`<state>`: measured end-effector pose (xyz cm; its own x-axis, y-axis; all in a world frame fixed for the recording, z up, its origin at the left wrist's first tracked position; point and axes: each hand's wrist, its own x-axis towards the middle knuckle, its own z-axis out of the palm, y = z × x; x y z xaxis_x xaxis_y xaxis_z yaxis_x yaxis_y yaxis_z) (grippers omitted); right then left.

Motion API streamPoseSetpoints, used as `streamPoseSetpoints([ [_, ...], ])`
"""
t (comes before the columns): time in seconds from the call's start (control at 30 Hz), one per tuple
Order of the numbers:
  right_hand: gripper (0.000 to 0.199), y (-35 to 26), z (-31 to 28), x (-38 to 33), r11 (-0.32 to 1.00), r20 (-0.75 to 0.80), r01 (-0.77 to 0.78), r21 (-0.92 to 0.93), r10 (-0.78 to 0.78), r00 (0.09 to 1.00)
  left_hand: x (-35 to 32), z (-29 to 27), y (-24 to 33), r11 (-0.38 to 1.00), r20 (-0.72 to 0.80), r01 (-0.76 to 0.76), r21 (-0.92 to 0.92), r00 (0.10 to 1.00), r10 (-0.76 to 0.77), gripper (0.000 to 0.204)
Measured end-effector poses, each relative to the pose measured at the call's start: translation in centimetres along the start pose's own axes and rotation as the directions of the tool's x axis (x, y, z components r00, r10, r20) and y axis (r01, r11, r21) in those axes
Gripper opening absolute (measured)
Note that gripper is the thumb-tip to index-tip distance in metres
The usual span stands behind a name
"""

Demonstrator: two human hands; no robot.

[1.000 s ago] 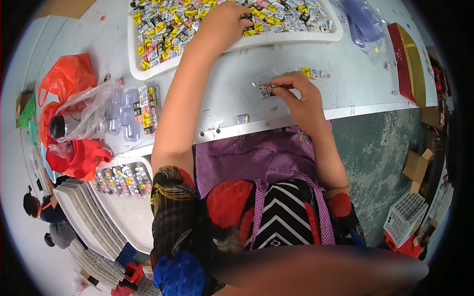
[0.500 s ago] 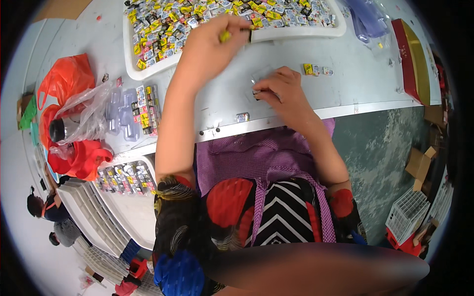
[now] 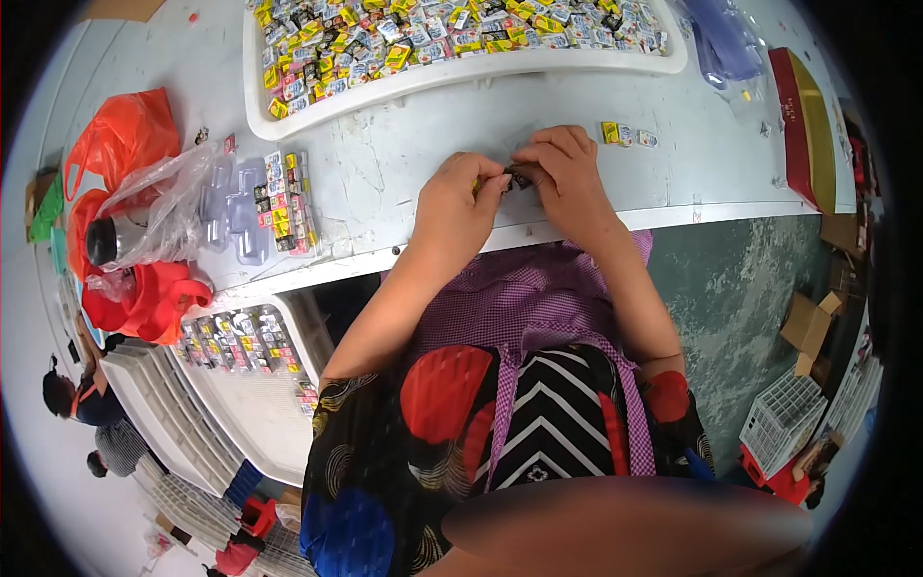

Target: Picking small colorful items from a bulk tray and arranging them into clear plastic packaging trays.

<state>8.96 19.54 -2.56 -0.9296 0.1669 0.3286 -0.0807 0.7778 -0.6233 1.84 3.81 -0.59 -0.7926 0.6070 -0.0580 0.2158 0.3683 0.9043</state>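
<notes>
My left hand (image 3: pixel 454 207) and my right hand (image 3: pixel 569 188) meet above the near part of the table. Both are closed, fingertips pinched around a small dark piece (image 3: pixel 513 180); the fingers cover much of it. A bit of yellow shows at my left fingertips. Just beyond my right hand lie a few tiny printed blocks (image 3: pixel 617 134), yellow and white. Past both hands stands a white tray (image 3: pixel 385 91) heaped with similar small blocks (image 3: pixel 413 43) in yellow, white, black and pink.
To the left are clear plastic blister trays (image 3: pixel 248 213), rows of blocks (image 3: pixel 286 204), a bottle (image 3: pixel 115 238) in a clear bag and red bags (image 3: pixel 130 139). A red and gold box (image 3: pixel 803 130) stands right. Below left, a white tray (image 3: pixel 236 409) holds filled packs.
My left hand has come back from the heaped tray to my right hand. A block that lay near the table's front edge is no longer visible. The view has shifted slightly.
</notes>
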Motion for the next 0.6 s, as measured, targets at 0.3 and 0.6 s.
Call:
streamPoseSetpoints([
  [0.3, 0.026, 0.9, -0.4, -1.0, 0.993, -0.054, 0.118, -0.003, -0.118, 0.992, -0.3, 0.4, -0.1, 0.982, -0.064, -0.092, 0.164, 0.993, 0.104, 0.01],
  [0.6, 0.033, 0.7, -1.4, -2.1, 0.954, 0.063, 0.213, -0.213, -0.204, 0.977, -0.4, 0.0, -0.1, 0.97, -0.023, -0.073, 0.23, 0.997, 0.08, 0.011],
])
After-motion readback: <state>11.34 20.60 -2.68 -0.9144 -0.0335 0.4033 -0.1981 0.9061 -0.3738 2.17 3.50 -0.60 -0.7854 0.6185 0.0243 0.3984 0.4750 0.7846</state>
